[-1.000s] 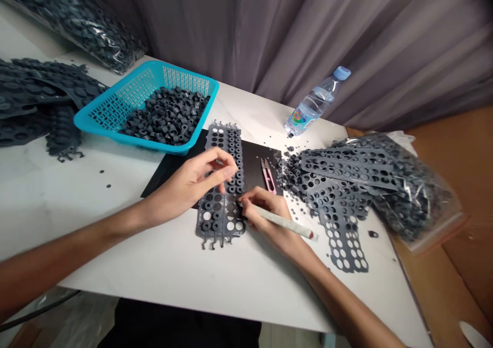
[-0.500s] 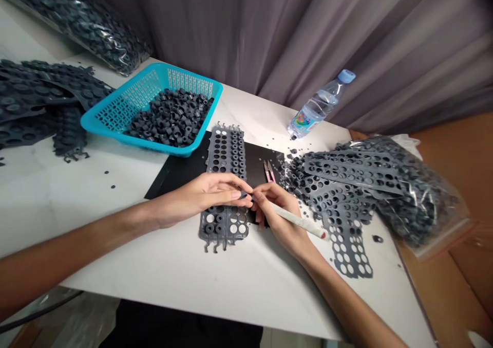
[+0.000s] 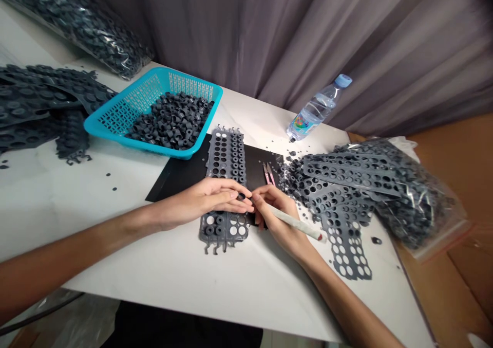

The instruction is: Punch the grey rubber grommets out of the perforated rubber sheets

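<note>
A grey rubber sheet (image 3: pixel 226 158) with rows of round holes and small rings lies lengthwise on a black mat (image 3: pixel 181 176) at the table's middle. My left hand (image 3: pixel 204 200) lies across the sheet, fingers stretched and pressed flat on it, fingertips near its right edge. My right hand (image 3: pixel 275 212) is closed around a white wrapped stick tool (image 3: pixel 298 223), its tip down at the sheet's right edge, touching my left fingertips.
A turquoise basket (image 3: pixel 115 116) of dark rubber rings stands at the back left. Pink snips (image 3: pixel 268 173) lie on the mat. Punched-out sheets (image 3: pixel 346 183) and a plastic bag (image 3: pixel 427 209) pile on the right. A water bottle (image 3: pixel 314 109) lies behind. More sheets (image 3: pixel 34 106) lie left.
My left hand has dropped from a raised pinch to lying flat on the sheet. My right hand with the tool has shifted slightly right and up along the sheet's edge.
</note>
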### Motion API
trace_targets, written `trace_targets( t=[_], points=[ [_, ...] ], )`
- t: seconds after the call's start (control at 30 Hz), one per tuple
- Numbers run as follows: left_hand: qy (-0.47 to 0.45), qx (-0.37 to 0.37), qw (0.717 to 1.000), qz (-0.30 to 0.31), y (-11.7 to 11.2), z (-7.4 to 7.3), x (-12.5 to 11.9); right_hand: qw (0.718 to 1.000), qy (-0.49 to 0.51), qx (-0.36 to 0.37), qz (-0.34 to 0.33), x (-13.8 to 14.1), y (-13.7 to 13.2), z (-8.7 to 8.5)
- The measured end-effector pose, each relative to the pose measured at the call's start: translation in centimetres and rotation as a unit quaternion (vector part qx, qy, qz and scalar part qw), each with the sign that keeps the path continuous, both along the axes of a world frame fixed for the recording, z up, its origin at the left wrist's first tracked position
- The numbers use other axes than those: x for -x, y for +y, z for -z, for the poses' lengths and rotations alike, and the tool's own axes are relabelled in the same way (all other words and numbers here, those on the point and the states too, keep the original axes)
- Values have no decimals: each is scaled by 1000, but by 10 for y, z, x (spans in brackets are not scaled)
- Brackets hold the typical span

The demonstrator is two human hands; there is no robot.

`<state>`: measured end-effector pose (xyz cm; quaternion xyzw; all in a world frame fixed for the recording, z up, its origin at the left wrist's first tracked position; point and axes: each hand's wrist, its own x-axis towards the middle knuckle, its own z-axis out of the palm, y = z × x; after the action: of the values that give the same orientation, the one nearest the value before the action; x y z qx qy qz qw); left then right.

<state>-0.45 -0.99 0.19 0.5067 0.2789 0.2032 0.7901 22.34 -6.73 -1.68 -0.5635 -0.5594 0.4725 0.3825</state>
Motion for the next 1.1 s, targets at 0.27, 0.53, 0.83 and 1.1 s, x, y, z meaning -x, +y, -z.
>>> trace_targets(
  t=[0.27, 0.53, 0.83, 1.1],
  points=[
    [77, -161, 983, 33, -6, -4, 5, 1000, -2, 1, -15, -2, 0, 2],
    [168, -607, 763, -144, 16, -29, 34, 1000, 4, -10, -23, -3, 0, 4],
    [303, -616, 657, -313, 53, -34, 65, 999, -19, -15, -26, -4, -1, 8],
    [264, -651, 711, -42, 5, 6, 6, 999, -18, -29, -29, -4, -1, 8]
  ],
)
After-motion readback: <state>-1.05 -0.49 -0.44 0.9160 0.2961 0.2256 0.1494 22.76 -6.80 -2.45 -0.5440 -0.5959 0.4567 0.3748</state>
